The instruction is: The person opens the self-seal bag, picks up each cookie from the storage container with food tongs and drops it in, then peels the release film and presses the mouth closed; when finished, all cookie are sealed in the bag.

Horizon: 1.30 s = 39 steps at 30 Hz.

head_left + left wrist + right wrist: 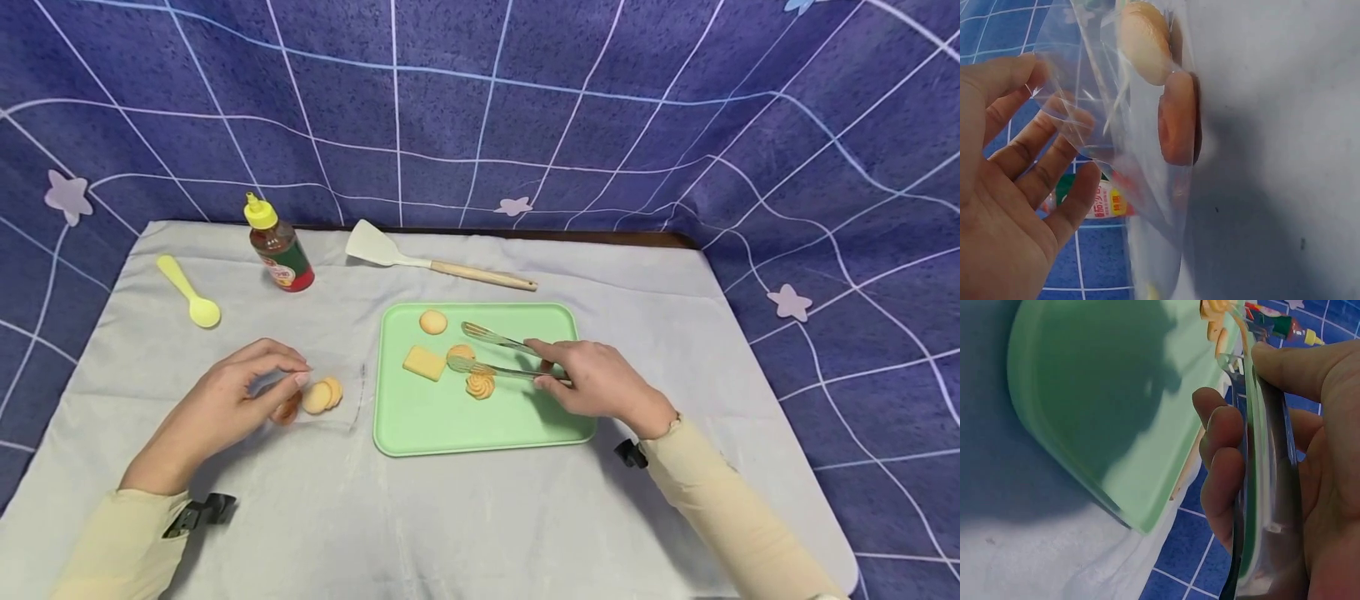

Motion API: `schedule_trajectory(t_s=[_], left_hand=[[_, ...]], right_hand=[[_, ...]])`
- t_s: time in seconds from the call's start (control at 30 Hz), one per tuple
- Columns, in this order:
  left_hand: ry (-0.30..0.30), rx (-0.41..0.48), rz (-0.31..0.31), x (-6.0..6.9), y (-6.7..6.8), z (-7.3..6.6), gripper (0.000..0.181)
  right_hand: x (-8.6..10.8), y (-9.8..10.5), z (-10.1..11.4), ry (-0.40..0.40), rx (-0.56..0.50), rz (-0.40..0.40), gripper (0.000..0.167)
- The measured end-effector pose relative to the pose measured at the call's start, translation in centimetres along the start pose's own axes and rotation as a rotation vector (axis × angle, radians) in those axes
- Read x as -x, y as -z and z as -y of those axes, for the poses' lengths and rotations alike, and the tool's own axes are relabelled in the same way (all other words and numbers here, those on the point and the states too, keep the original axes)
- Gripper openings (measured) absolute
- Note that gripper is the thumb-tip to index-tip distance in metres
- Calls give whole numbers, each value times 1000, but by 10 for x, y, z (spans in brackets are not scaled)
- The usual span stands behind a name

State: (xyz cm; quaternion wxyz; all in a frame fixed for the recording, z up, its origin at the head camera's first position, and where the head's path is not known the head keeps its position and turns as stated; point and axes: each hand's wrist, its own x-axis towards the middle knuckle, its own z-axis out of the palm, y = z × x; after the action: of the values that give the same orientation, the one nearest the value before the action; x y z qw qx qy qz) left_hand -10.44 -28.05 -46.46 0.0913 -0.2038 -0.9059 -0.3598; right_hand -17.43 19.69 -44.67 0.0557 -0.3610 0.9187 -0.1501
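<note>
My left hand [232,400] pinches the film of a clear plastic bag [1154,219] between thumb and fingertip. Inside the bag are a pale round cookie [317,397], another behind it, and a brown one [1175,122]. In my right hand [603,383] is a pair of metal tongs [1285,506], held spread above the green tray [420,429]. The tray bears a rectangular biscuit [424,363], a swirled cookie [480,387] and two round cookies. One round cookie [461,351] appears between the tong ends, partly covered by the lower arm; whether they touch I cannot tell.
A yellow spoon [183,292] lies at the left. Behind the bag stands a sauce bottle [281,254] with a yellow cap. A white spatula [480,274] with a wooden handle lies behind the tray. Blue gridded fabric [435,117] hangs along the table's back.
</note>
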Motion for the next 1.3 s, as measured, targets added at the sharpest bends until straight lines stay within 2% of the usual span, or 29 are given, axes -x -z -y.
schedule_trajectory(t_s=[0.23, 0.63, 0.9, 1.3], left_hand=[[0, -8, 13, -1, -1, 2, 16], [-10, 4, 8, -3, -2, 1, 19], [5, -1, 13, -1, -2, 1, 21], [30, -14, 22, 1, 0, -1, 18]], right_hand=[[-2, 6, -5, -31, -34, 24, 55], [5, 15, -18, -120, 16, -9, 56], [3, 9, -18, -66, 1, -13, 56], [-9, 1, -13, -62, 6, 0, 52]])
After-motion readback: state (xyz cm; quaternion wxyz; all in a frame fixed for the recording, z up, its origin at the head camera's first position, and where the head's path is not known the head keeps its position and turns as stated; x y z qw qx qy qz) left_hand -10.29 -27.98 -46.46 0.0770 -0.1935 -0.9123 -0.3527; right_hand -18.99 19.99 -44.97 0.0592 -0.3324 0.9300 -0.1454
